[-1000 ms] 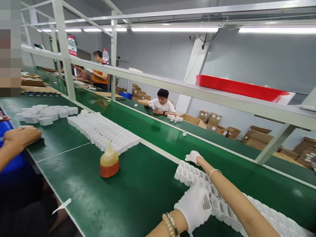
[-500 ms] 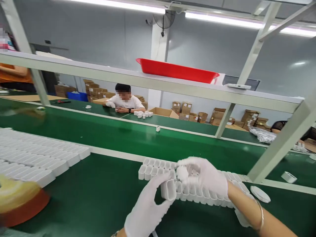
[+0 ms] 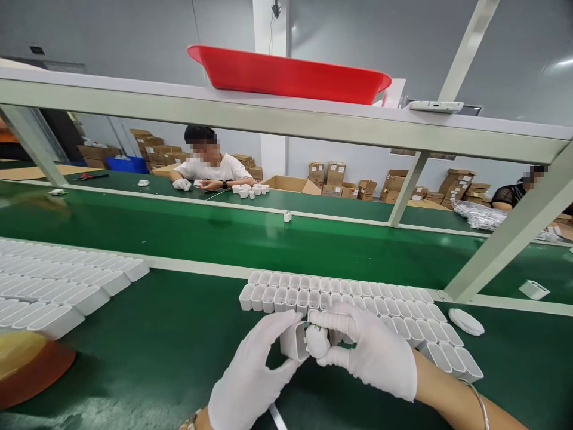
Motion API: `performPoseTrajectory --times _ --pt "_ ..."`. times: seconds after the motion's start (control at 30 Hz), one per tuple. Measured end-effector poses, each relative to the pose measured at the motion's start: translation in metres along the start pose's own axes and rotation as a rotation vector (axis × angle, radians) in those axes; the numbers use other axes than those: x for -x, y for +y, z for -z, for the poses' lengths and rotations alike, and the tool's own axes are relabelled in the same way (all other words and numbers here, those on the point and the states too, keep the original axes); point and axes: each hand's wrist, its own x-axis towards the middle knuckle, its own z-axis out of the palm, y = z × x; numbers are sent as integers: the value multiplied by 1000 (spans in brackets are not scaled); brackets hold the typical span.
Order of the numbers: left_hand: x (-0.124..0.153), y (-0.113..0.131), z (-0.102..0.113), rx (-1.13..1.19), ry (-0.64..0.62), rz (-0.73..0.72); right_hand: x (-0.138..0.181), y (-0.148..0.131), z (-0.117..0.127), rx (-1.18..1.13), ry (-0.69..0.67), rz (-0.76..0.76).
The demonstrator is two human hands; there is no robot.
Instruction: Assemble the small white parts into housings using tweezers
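Note:
My left hand, in a white glove, grips a white plastic housing, tilted with its open end to the right. Between the thumb and fingers of my gloved right hand is a small white rounded part, with a bit of green at its top edge. It sits right at the housing's open end; whether it goes inside I cannot tell. Behind both hands stand rows of open white housings on the dark green table.
More white housings fill the left side. A yellow and brown rounded object lies at front left. A white oval piece rests at right. Above runs a shelf with a red tray. A co-worker sits across the green belt.
My right hand has come down from the housing rows to the housing in my left hand, bringing the rounded part to its open end. The camera view has tilted down.

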Motion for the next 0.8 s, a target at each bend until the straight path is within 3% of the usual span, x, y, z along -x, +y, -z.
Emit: performPoseTrajectory --times 0.23,0.8 --pt "-5 5 2 8 -44 -40 -5 -25 3 44 -94 -117" --pt "-7 10 3 8 -69 -146 -4 -26 0 -7 -90 -157"
